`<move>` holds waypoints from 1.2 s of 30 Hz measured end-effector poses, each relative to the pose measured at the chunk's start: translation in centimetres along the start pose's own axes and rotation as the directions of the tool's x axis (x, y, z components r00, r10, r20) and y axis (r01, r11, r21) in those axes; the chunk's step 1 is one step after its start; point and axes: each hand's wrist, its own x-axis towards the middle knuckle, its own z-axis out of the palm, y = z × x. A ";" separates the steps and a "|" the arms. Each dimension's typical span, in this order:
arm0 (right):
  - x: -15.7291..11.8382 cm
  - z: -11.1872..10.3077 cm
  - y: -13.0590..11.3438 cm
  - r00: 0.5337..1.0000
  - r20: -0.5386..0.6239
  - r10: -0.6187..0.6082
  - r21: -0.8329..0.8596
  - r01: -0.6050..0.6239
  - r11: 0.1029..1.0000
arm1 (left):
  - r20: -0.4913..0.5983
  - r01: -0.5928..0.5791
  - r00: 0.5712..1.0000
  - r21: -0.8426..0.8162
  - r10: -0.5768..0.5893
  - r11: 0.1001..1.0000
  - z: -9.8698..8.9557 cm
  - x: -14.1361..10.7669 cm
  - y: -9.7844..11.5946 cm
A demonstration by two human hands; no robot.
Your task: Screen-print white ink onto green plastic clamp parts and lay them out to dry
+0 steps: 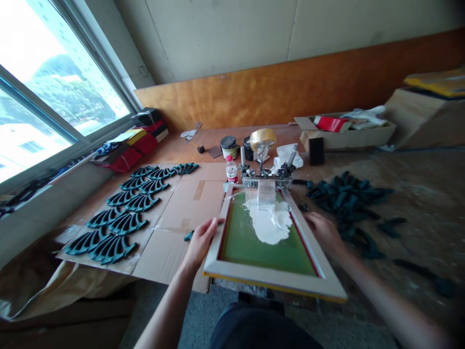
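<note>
A framed screen (269,261) with green mesh lies in front of me, clamped at its far end by a metal hinge (267,181). White paste (271,228) is spread on the mesh, and a pale squeegee (266,195) stands in it. My left hand (204,237) is at the left edge of the frame, fingers curled, with a small dark green piece (188,236) just left of it. Beyond the right edge of the frame is my right hand (321,228), blurred and partly behind the frame; its fingertips do not show clearly.
Rows of dark green fan-like pieces (118,223) lie on cardboard (174,242) at the left. A pile of dark green pieces (348,194) is at the right. Behind stand a bottle (231,169), a jar (228,147), a tape roll (263,138) and an open box (356,138).
</note>
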 end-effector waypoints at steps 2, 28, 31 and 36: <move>2.5 -1.1 -0.8 0.995 -0.075 -0.061 0.022 0.063 0.998 | 0.000 0.089 0.996 0.057 -0.089 0.994 0.0 -0.3 -3.7; -2.4 1.1 -7.1 0.768 0.154 -0.622 0.129 0.609 0.783 | -0.110 0.144 0.987 0.263 -0.118 0.954 0.4 1.1 -9.3; 0.7 -0.1 -8.2 0.849 0.193 -0.491 0.141 0.472 0.870 | -0.087 0.152 0.987 0.235 -0.135 0.960 0.2 1.0 -8.6; 8.2 -2.8 -8.5 0.975 0.127 -0.181 -0.028 0.185 0.982 | 0.037 0.123 0.991 0.091 -0.127 0.988 -0.4 0.1 -4.1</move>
